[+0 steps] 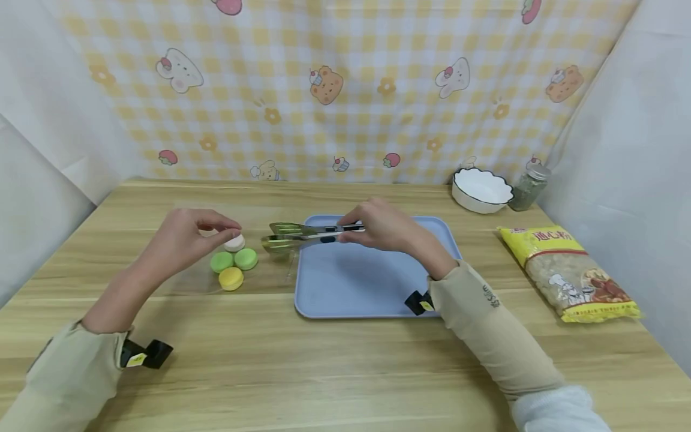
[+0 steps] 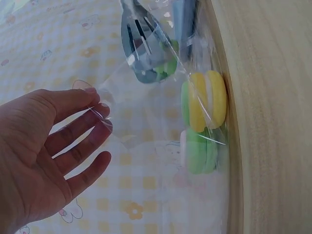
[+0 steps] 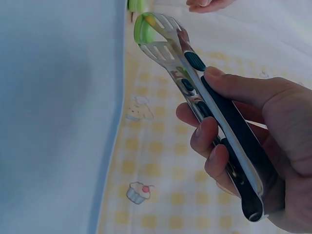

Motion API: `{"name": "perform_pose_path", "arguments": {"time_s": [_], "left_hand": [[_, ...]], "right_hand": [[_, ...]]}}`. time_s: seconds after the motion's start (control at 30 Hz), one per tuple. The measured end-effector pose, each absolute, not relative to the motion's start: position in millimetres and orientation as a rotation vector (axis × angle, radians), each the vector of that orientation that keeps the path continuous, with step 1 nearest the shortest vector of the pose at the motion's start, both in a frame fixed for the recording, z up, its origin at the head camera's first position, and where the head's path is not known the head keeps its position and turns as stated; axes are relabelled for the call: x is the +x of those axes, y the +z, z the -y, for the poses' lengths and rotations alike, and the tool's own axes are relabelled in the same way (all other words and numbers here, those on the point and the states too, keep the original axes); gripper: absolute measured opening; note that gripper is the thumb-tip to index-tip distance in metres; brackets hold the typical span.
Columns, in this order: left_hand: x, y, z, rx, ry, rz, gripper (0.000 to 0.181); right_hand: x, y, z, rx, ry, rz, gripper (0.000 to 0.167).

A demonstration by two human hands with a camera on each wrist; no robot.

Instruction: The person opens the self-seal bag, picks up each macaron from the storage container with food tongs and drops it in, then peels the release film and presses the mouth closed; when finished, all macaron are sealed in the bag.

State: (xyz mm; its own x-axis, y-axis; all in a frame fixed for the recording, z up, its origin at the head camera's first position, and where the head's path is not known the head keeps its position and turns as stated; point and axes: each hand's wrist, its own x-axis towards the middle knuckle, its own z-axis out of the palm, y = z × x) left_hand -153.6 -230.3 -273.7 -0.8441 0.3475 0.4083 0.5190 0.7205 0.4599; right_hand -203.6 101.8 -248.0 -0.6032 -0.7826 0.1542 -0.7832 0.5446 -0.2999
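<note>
My left hand (image 1: 197,240) pinches the edge of a clear plastic bag (image 2: 131,102) between thumb and fingers. Close by, a white macaron (image 1: 234,242), two green macarons (image 1: 246,259) and a yellow macaron (image 1: 231,279) sit clustered in or on the clear plastic; which of these I cannot tell. My right hand (image 1: 380,225) grips metal tongs (image 1: 324,234) with dark handle parts, held above the tray's left edge with the slotted heads pointing left. At the heads, a green macaron (image 3: 142,30) shows in the right wrist view; whether it is clamped is unclear.
A blue tray (image 1: 361,288) lies on the wooden table (image 1: 324,372) under the right hand. At the back right stand a white scalloped bowl (image 1: 482,191) and a glass jar of dried herbs (image 1: 529,189). In front of them lies a yellow bag of pasta (image 1: 567,273).
</note>
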Motion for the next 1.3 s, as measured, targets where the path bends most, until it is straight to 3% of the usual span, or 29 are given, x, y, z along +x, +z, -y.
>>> {"name": "perform_pose_path", "arguments": {"time_s": [0.47,1.3], "left_hand": [[-152.7,-271.2,228.3,-0.657,-0.848,2.67,0.009],[-152.6,-273.3,229.4,-0.663,-0.79,2.672,0.011]], "right_hand": [[-206.5,-259.1,-71.1,1.367,0.422,2.753,0.022],[-212.8,-263.1,-46.5,1.349,0.33,2.808,0.024]]}}
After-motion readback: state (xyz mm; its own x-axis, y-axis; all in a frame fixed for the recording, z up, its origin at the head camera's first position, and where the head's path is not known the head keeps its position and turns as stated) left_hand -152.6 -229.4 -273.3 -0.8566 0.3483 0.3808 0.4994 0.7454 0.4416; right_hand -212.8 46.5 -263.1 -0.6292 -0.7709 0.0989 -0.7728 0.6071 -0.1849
